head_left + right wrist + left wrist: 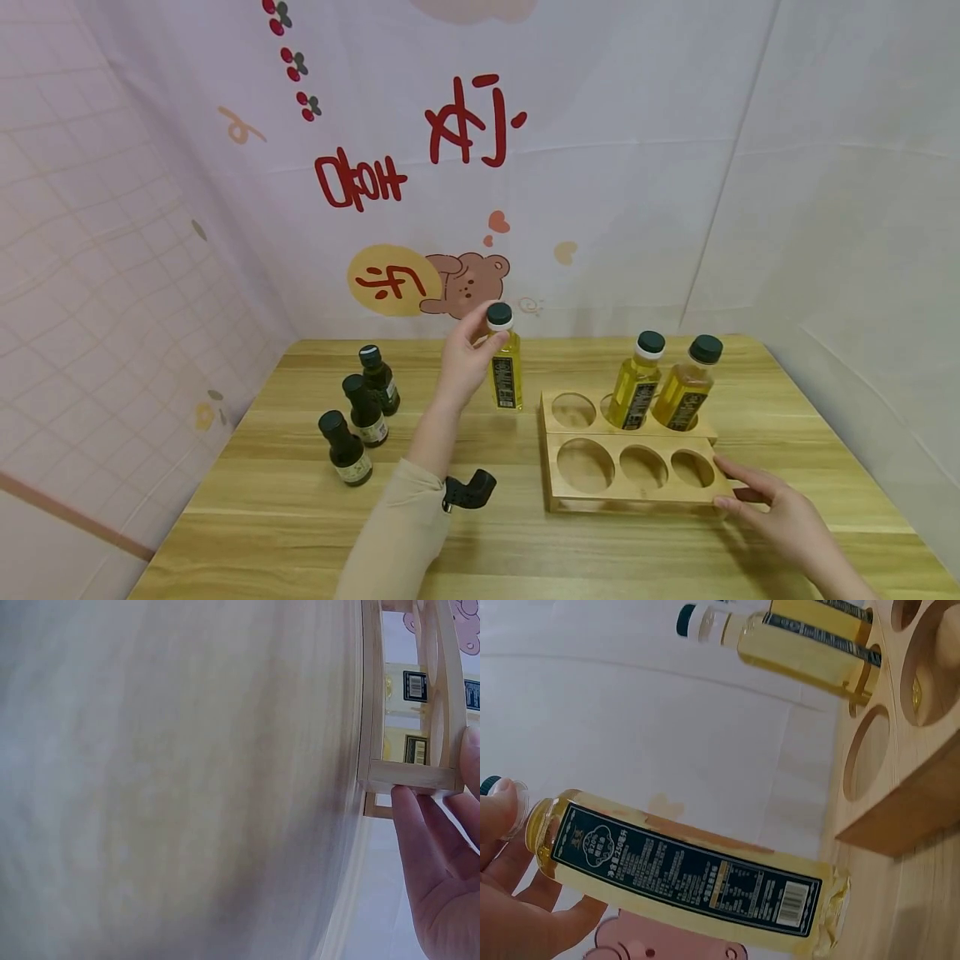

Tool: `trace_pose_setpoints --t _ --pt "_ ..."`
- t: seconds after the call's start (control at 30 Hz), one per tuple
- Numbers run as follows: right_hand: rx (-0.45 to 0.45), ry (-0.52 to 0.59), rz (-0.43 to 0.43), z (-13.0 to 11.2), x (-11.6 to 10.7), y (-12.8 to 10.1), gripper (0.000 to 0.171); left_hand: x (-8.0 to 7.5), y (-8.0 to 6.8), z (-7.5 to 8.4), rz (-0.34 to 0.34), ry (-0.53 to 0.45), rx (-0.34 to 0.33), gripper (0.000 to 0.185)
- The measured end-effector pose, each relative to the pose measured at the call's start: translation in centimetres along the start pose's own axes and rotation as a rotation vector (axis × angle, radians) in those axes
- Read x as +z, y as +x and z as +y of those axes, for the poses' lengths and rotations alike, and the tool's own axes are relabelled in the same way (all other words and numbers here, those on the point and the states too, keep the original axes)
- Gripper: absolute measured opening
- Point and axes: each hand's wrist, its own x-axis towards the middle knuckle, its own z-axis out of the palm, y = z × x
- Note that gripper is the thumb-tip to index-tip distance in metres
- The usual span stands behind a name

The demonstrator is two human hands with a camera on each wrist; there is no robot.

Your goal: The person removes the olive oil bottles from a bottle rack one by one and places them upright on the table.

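Observation:
My left hand (486, 335) pinches the neck of a yellow oil bottle (506, 372) just under its dark cap and holds it upright, left of the wooden rack (628, 496). In the left wrist view the bottle (682, 874) shows its dark label, and its base is at the tabletop beside the rack (922, 795). My right hand (726, 485) rests with straight fingers (420, 847) against the rack's near right corner (409, 776). Two more yellow bottles (636, 382) (686, 385) stand in the back row's middle and right holes. The other holes are empty.
Three small dark bottles (345, 448) (365, 411) (378, 379) stand together on the left of the wooden table (285, 517). A printed cloth backdrop (465, 167) hangs behind and at both sides. A black wrist mount (468, 490) sits on my left sleeve.

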Motion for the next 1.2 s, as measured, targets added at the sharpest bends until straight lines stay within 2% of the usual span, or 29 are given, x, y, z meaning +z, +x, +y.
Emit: trace_pose_setpoints --t 0.13,0.4,0.63,0.93,1.07,1.2 --pt "-0.002 -0.008 0.006 0.0 0.0 0.0 0.066 -1.4 0.0 -0.7 0.033 0.008 -0.042 0.042" --pt "-0.008 0.005 0.017 0.0 0.1 -0.2 0.065 -4.1 0.1 -2.0 0.063 0.065 -0.06 0.042" --pt "-0.002 0.009 0.012 0.0 0.1 -0.3 0.065 -5.8 0.1 -2.7 0.089 0.09 -0.086 0.04" --pt "0.011 0.003 0.002 -0.1 0.0 -0.2 0.066 -7.2 0.0 -3.6 0.118 0.124 -0.109 0.043" --pt "0.014 0.006 0.001 -0.1 0.0 -0.1 0.067 -7.5 -0.1 -4.0 0.138 0.133 -0.11 0.043" --pt "0.011 0.005 0.001 -0.1 0.0 -0.1 0.067 -7.6 -0.2 -3.9 0.138 0.148 -0.111 0.043"
